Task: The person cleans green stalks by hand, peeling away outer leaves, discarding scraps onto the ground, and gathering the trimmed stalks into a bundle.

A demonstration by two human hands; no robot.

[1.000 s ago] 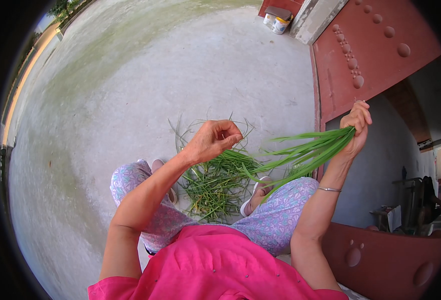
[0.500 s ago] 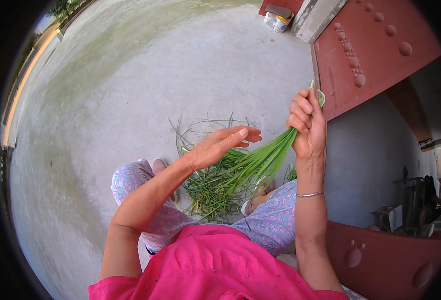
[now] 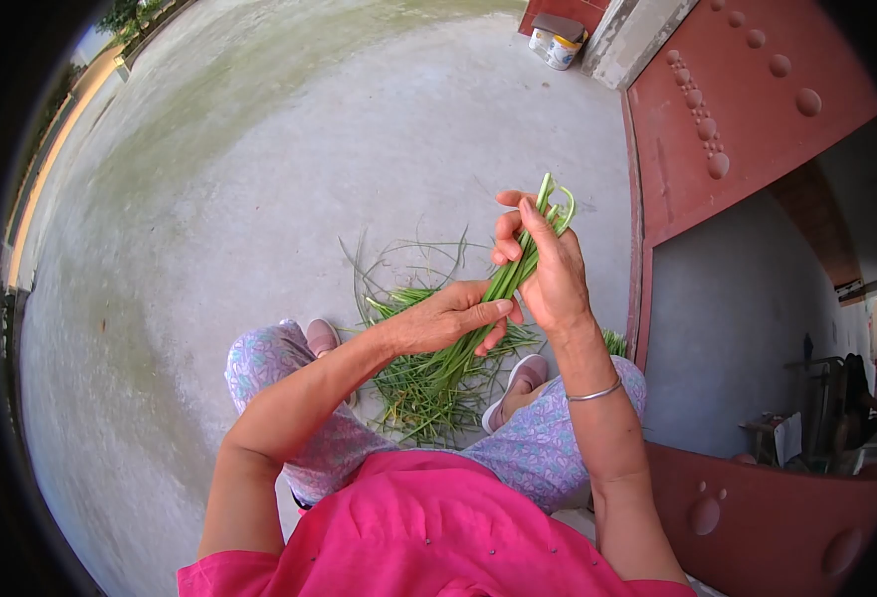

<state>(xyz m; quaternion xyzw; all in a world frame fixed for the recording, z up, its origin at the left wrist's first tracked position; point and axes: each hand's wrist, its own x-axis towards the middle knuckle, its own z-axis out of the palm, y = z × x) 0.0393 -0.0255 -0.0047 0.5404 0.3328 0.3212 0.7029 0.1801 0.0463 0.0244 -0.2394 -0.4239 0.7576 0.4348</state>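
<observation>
Both my hands are on a bunch of garlic chives (image 3: 505,283), raised above the floor and slanting with its pale stem ends up to the right. My left hand (image 3: 450,317) is closed around the middle of the bunch, thumb across the front. Higher up, my right hand (image 3: 556,276) has its thumb on the near side of the stems and its fingers loosely curled behind them. The green leaf ends hang down over a loose pile of chives (image 3: 413,398) on the floor between my feet, so bunch and pile overlap in view.
Pale concrete floor (image 3: 259,179) surrounds the pile. A red metal door (image 3: 747,109) stands at the right, beside a dark doorway. White tubs (image 3: 558,48) sit by the wall at the back. More green leaves (image 3: 614,342) show beyond my right knee.
My right hand has come down and left with the bunch, its fingers looser around the stems. My left hand, open before, has closed on the middle of the bunch.
</observation>
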